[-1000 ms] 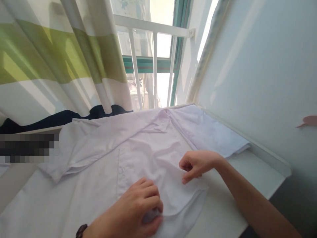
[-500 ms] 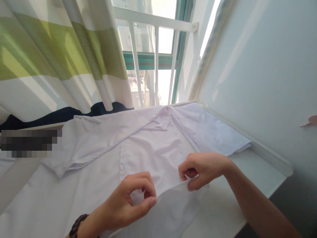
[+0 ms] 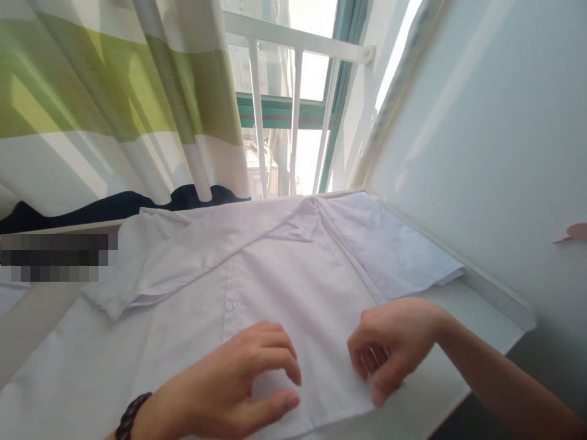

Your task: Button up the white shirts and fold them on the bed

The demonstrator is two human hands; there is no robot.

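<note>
A white button-up shirt (image 3: 293, 287) lies spread on a white surface, its front placket with a clear button (image 3: 232, 304) near the middle. One sleeve (image 3: 178, 269) is folded across the upper left. The other sleeve (image 3: 389, 244) points right, towards the wall. Low in the view, my left hand (image 3: 247, 379) is over the shirt, thumb and fingers parted with nothing between them. My right hand (image 3: 394, 342) hovers by the shirt's right edge. Its fingers curl loosely, with the thumb apart from them, and no cloth shows in its grasp.
A green and white curtain (image 3: 114, 110) hangs at the back left. White railing bars (image 3: 296, 116) stand before the window. A raised white rim (image 3: 495, 287) runs along the right wall. Something at the left edge is pixelated.
Both hands have let go of the shirt's edge, which was lifted between them. That edge now lies lower and flatter, and the cloth is smoother. My right hand has moved down and slightly right.
</note>
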